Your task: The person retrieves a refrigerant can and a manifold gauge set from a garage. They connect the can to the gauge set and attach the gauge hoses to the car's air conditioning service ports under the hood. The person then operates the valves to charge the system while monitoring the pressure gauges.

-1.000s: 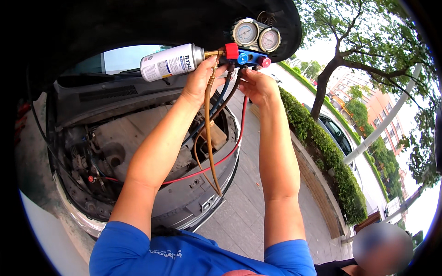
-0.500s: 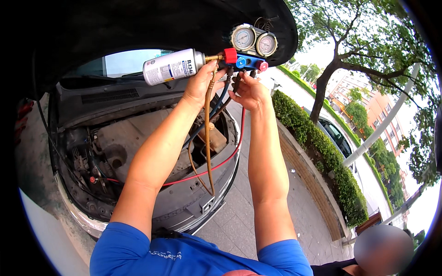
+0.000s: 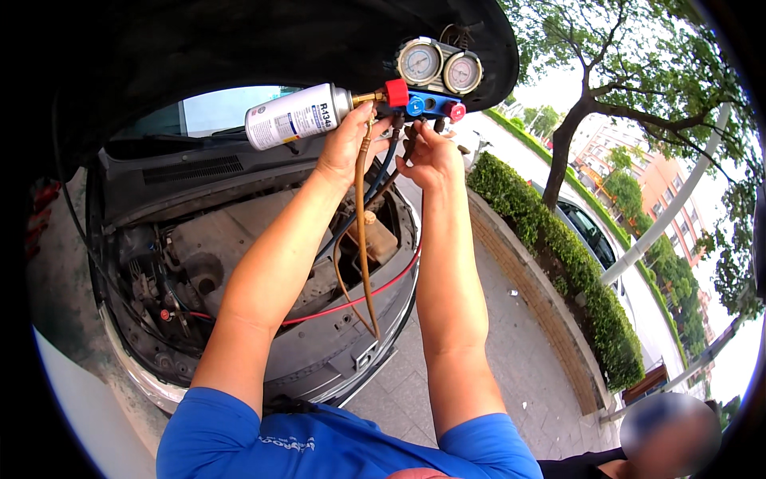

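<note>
1. While left hand (image 3: pixel 345 150) grips fitting (image 3: pixel 366 98) between can (image 3: pixel 291 117) and manifold (image 3: pixel 441 101), right hand (image 3: pixel 438 160) touches dark hose (image 3: pixel 410 147) below manifold; can't tell if clamped.
2. Hands near each other, apart.
3. Manifold by raised hood's (image 3: pixel 319 40) edge, gauges (image 3: pixel 420 61) on top; can to its left.

A white refrigerant can (image 3: pixel 297 117) lies on its side, base tipped slightly down, its brass tap (image 3: pixel 368 98) ending in a red knob (image 3: pixel 396 93). A brown hose (image 3: pixel 363 207) loops below. Alongside, the blue, twin-dial manifold gauge set (image 3: pixel 440 105) tilts rightward, possibly touching the knob.
</note>
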A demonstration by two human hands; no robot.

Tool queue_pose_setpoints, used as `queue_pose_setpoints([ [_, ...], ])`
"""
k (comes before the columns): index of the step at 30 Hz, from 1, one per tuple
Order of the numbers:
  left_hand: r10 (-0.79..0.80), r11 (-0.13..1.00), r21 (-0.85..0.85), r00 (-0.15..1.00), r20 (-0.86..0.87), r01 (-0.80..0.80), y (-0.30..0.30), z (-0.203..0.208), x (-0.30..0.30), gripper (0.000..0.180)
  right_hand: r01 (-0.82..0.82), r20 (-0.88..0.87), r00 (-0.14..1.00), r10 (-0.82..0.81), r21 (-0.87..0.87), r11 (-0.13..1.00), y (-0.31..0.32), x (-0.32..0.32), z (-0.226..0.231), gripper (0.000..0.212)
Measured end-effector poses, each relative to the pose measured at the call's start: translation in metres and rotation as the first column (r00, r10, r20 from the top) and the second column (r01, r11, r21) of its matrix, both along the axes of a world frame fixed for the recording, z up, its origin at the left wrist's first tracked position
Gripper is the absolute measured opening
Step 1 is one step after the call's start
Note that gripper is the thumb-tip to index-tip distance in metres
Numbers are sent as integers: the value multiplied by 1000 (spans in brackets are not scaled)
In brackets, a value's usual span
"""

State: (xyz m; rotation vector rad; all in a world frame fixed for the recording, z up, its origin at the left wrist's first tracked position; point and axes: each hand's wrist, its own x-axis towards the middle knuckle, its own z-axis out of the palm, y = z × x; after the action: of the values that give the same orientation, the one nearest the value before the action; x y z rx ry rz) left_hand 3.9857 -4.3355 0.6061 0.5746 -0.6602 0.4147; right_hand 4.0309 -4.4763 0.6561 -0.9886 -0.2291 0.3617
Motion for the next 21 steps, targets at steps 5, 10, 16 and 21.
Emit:
queue_pose_setpoints([
  [5, -1, 1000, -4, 1000, 13, 1, -2, 1, 3, 37, 63, -7, 998, -63, 104, 993, 9, 11, -6, 14],
  [10, 10, 1000, -2, 1000, 22, -10, -1, -1, 3, 41, 42, -9, 999, -42, 71, 997, 7, 10, -8, 18],
  [16, 18, 1000, 13, 997, -70, -17, -3, 2, 0, 43, -47, 233, 972, 33, 53, 997, -12, 9, -24, 25],
  [21, 27, 1000, 13, 994, -104, -26, 6, 2, -1, 47, 929, 980, 66, -188, 8, 371, -15, -19, -34, 27],
])
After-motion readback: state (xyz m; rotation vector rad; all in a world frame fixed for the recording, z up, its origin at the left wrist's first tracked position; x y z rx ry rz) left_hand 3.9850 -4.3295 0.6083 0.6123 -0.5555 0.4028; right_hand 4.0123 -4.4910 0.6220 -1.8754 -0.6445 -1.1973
